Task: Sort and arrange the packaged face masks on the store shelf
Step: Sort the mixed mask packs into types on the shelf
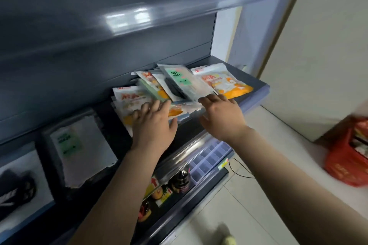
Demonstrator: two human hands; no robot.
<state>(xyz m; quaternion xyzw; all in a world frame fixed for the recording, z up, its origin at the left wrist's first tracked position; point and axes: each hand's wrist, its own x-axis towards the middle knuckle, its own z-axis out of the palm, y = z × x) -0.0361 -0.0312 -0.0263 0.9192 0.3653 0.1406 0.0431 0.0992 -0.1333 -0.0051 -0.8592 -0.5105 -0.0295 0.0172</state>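
Note:
A loose pile of packaged face masks lies on the dark shelf [256, 83]. On top is a clear pack with a green "FACE MASK" label [180, 80] and a black mask inside. An orange-and-white pack [225, 82] lies alone at the right, another orange-and-white pack [129, 99] at the pile's left. My left hand [153, 125] rests palm down on the pile's front left, fingers spread. My right hand [221, 115] touches the pile's front right edge, fingers extended. Farther left, a green-label pack [79, 149] and a black-mask pack [18, 183] lie flat side by side.
An upper shelf [139, 16] overhangs closely above. Below, a lower shelf holds a dark bottle [181, 182], colourful packets and clear dividers [209, 161]. A red bag [350, 157] sits on the floor at the right against a pale wall.

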